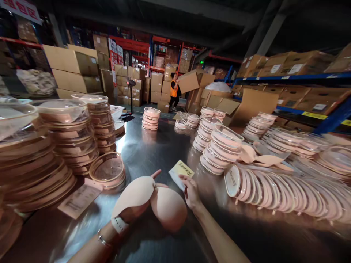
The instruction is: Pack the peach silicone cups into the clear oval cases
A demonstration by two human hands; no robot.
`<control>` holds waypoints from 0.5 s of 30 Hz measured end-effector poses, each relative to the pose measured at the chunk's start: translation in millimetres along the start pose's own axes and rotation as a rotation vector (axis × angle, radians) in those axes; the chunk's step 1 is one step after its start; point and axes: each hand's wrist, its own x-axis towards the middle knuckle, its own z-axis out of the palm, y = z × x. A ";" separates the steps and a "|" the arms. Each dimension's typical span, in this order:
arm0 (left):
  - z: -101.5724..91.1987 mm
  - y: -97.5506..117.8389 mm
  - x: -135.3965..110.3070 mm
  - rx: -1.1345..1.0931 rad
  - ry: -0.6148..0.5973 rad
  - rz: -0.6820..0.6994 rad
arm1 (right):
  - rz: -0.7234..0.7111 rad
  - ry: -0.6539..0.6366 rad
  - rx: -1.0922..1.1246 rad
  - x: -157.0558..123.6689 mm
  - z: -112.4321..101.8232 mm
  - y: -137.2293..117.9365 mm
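A beige stick-on bra [168,208] with two smooth cups joined in the middle hangs over my left hand [137,212]. That hand is closed on the bra from behind; most of its fingers are hidden by the cups, and one fingertip pokes out above the join. To the right, my right hand [191,191] pinches a small printed card [181,171], pale yellow and white with dark lettering, just above the metal table. Left of the bra lie a pale pink printed packet [80,197] and a low pile of clear-lidded round cases [108,170].
Tall stacks of clear-lidded cases [70,135] line the table's left side. A long row of cases on edge [285,191] and more stacks [222,149] stand on the right. Beyond the table [164,151], a person in an orange vest [173,89] is near cardboard boxes [189,81].
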 end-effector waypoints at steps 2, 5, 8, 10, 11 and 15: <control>0.0 -0.7 3.3 -0.103 -0.069 -0.032 | 0.018 -0.172 -0.029 -8.9 1.6 -6.3; -3.0 -3.2 8.0 -0.162 -0.037 -0.025 | 0.027 -0.423 -0.090 -19.9 5.3 -16.8; -11.6 -4.7 10.9 -0.175 0.052 0.018 | 0.007 -0.516 -0.138 -28.2 10.1 -20.2; -21.9 -2.3 11.2 -0.141 0.082 0.059 | -0.040 -0.471 -0.161 -32.7 10.4 -20.3; -28.4 0.1 10.9 -0.122 0.086 0.074 | -0.105 -0.422 -0.196 -34.6 9.0 -20.4; -53.3 11.5 8.8 -0.107 0.121 0.034 | -0.626 -0.138 -0.511 -36.2 -4.1 -23.4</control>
